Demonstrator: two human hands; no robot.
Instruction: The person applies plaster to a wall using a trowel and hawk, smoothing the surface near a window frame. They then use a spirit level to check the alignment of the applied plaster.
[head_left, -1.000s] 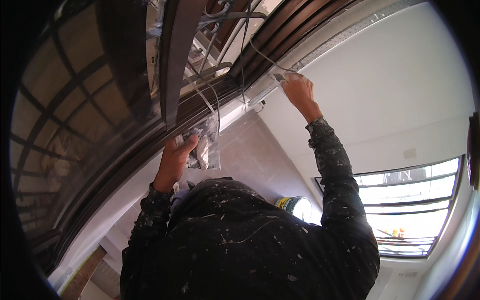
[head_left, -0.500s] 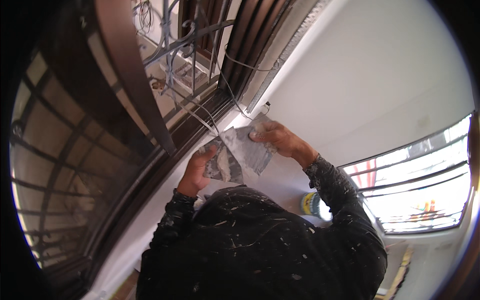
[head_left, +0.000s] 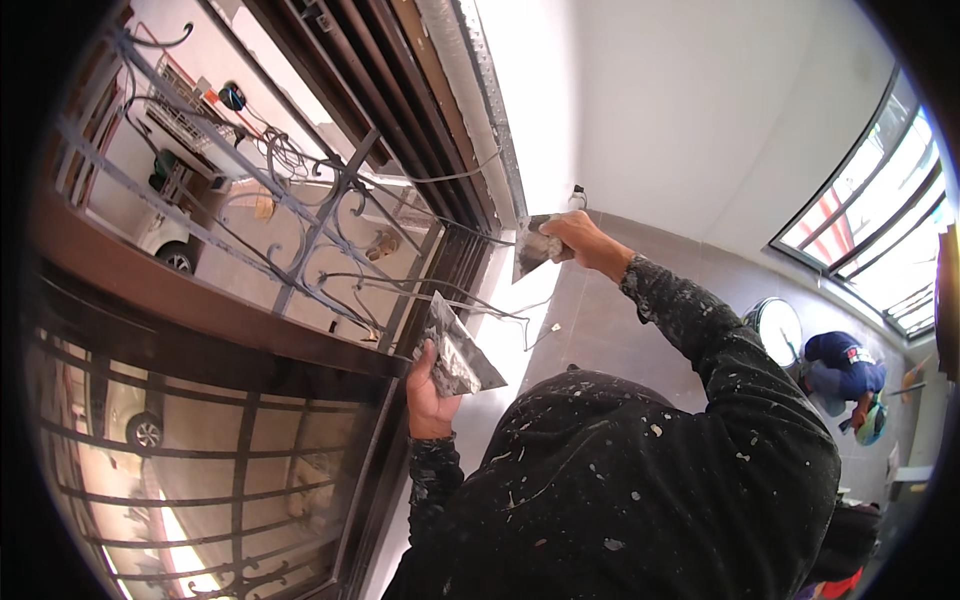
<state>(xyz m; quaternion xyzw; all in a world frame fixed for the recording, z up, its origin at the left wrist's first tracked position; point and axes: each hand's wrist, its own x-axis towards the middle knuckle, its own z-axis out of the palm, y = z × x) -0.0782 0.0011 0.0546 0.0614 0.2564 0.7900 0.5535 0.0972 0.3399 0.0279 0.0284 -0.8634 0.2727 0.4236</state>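
Observation:
My left hand (head_left: pixel 430 408) grips a flat metal putty blade (head_left: pixel 468 362) smeared with pale filler, its fingers partly hidden beneath it. The blade is tilted, close to the window sill. Farther off, my right hand (head_left: pixel 588 243) is closed round a filling knife (head_left: pixel 530 250) whose grey blade stands at the white wall edge (head_left: pixel 508 165), beside the window frame. Whether that blade touches the wall I cannot tell. Both black sleeves are spotted with paint or plaster.
A scrolled iron grille (head_left: pixel 300 190) and dark window frame (head_left: pixel 370 60) lie left. Loose cables (head_left: pixel 490 312) hang near the sill. At right are a round bucket (head_left: pixel 776 330), a bent-over person in blue (head_left: pixel 845 370) and a barred window (head_left: pixel 880 190).
The two blades, together before, are now apart. My right hand has reached out to the wall edge with its knife. The view has shifted, and a person now shows at right.

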